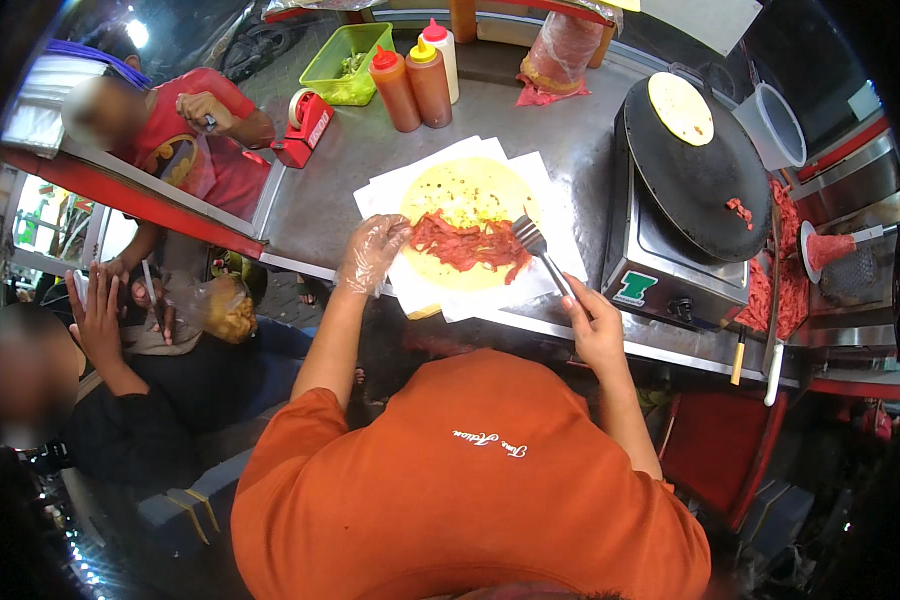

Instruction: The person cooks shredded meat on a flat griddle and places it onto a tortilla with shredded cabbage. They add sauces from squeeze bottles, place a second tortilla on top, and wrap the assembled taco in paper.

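A round yellow flatbread (428,270) lies on overlapping sheets of white paper (560,262) on the metal counter. Red shredded meat (470,243) runs in a band across it, with chopped greens and pale bits (460,200) on the far side. My left hand (373,252), in a clear plastic glove, has its fingers bunched at the meat's left end; whether they pinch anything is hidden. From the right, my bare right hand (595,325) grips a metal fork (542,255) by its handle, tines touching the right part of the meat.
Three squeeze bottles (428,82), a green tub (348,65) and a red tape dispenser (302,128) stand at the back left. A black griddle (690,170) on a stove holds another flatbread (681,108). Knives (774,370) overhang the front edge. Two people are at the left.
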{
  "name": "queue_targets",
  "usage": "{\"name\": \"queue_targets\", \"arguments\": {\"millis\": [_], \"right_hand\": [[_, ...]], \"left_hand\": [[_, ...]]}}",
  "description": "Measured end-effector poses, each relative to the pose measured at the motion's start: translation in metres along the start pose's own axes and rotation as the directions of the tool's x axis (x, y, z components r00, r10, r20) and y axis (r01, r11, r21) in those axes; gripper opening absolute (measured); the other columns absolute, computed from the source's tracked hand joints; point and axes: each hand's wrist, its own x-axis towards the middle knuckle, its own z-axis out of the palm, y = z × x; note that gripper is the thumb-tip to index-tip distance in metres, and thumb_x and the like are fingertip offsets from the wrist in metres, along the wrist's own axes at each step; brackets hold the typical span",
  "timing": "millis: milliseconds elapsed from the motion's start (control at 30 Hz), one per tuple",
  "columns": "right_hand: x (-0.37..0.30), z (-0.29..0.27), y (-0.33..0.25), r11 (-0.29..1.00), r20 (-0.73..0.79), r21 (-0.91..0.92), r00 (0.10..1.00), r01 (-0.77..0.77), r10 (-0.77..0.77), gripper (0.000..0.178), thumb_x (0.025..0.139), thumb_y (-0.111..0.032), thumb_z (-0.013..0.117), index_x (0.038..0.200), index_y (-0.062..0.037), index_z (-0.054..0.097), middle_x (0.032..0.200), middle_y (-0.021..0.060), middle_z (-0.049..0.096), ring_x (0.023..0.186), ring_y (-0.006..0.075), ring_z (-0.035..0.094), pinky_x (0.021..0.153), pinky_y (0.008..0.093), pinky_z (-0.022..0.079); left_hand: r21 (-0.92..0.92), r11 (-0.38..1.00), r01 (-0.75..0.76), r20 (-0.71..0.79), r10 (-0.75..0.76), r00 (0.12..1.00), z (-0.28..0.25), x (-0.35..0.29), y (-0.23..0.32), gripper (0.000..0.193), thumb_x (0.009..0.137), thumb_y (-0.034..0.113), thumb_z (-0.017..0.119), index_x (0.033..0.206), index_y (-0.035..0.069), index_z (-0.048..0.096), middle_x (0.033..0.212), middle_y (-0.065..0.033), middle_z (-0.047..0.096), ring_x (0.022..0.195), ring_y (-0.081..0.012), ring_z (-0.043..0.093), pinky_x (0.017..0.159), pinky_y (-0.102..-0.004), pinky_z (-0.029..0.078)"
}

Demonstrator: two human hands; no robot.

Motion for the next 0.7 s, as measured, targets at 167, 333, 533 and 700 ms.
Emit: {"name": "queue_targets", "arguments": {"millis": [167,333,533,700], "right_hand": [[0.0,0.006,-0.006,0.999,-0.021,0.038,1.0,-0.016,0.017,0.034,0.095,-0.014,0.065,0.128,-0.0042,0.066,0.098,0.0173,0.072,0.088,0.0223,0.068,0.082,0.031,0.051],[-0.007,0.01,-0.009,0.999,-0.026,0.026,0.999,-0.037,0.038,0.033,0.095,-0.014,0.065,0.126,-0.0043,0.067,0.099,0.0171,0.072,0.089,0.0228,0.068,0.081,0.0314,0.051],[-0.012,0.005,-0.016,0.996,-0.022,0.044,0.997,-0.073,0.074,0.032,0.096,-0.014,0.065,0.126,-0.0041,0.067,0.097,0.0166,0.072,0.086,0.0225,0.068,0.079,0.0311,0.051],[-0.008,-0.001,-0.016,0.967,0.077,0.224,0.991,-0.12,0.105,0.033,0.096,-0.015,0.064,0.127,-0.005,0.066,0.097,0.0167,0.071,0.084,0.0223,0.066,0.079,0.0307,0.05]], "left_hand": [[0.017,0.999,-0.033,-0.108,0.035,0.994,0.009,0.01,0.023,0.024,0.091,0.022,0.074,0.104,0.001,0.071,0.097,-0.0105,0.07,0.09,-0.0204,0.069,0.081,-0.0319,0.054],[-0.118,0.984,-0.133,0.031,0.138,0.99,0.029,0.023,0.036,0.027,0.088,0.025,0.077,0.102,0.003,0.072,0.092,-0.0078,0.068,0.086,-0.0187,0.067,0.078,-0.0329,0.054],[-0.136,0.991,0.007,0.141,0.012,0.99,0.032,0.043,0.059,0.032,0.087,0.032,0.075,0.103,0.005,0.072,0.096,-0.0137,0.068,0.089,-0.0276,0.067,0.082,-0.0363,0.053],[-0.352,0.918,-0.183,0.203,0.265,0.943,0.041,0.036,0.084,0.025,0.089,0.025,0.073,0.101,0.004,0.073,0.095,-0.0126,0.07,0.087,-0.0275,0.065,0.082,-0.0371,0.051]]}}
